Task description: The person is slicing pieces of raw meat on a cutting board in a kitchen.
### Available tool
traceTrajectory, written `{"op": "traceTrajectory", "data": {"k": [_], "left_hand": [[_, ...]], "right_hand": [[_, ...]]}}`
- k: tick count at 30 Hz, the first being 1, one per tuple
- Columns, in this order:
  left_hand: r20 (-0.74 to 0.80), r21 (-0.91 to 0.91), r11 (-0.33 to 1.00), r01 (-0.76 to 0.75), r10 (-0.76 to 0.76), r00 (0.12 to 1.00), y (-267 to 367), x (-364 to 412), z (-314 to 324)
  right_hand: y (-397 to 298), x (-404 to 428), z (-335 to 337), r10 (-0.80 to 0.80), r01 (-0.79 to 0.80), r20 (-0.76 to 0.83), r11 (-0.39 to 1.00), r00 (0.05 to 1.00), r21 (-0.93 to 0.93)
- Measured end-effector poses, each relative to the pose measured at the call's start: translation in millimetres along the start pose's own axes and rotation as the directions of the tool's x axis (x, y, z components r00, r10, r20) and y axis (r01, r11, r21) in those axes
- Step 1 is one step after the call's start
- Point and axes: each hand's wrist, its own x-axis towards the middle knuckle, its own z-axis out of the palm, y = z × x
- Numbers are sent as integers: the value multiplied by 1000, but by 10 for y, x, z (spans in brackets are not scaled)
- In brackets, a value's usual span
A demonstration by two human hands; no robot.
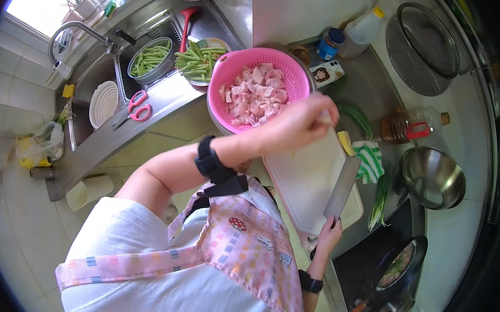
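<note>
My right hand (330, 237) grips the handle of a cleaver (343, 186), its broad blade over the far part of a white cutting board (300, 181). Above the near corner of the board and beside the pink colander, my left hand (320, 116) is raised with curled fingers; whether it holds something small cannot be told. Raw meat chunks (256, 93) lie in the pink plastic colander (301, 79), which sits in a metal bowl. A yellow piece of food (345, 143) rests by the board's edge.
Green beans fill a strainer (151, 60) and a plate (201, 61). Pink-handled scissors (139, 106) lie at the sink's edge. A green-striped cloth (368, 161), spring onions (379, 206), an oil bottle (408, 126) and a steel bowl (433, 177) stand beyond the board, near a wok (403, 264).
</note>
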Motion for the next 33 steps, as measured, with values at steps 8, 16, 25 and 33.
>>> {"op": "traceTrajectory", "data": {"k": [8, 16, 25, 33], "left_hand": [[195, 762, 644, 66, -327, 925, -817, 26, -1115], [171, 915, 402, -40, -296, 940, -1514, 237, -1262], [159, -199, 753, 627, -607, 779, -1398, 337, -1666], [235, -374, 562, 738, -712, 661, -1228, 350, -1650]], "right_hand": [[-239, 24, 93, -59, 59, 40, 998, 997, -16], [-346, -19, 172, -20, 21, 65, 1000, 998, -17], [-373, -52, 201, 45, -43, 83, 999, 996, -30], [-435, -12, 219, 10, -8, 91, 1000, 996, -30]]}}
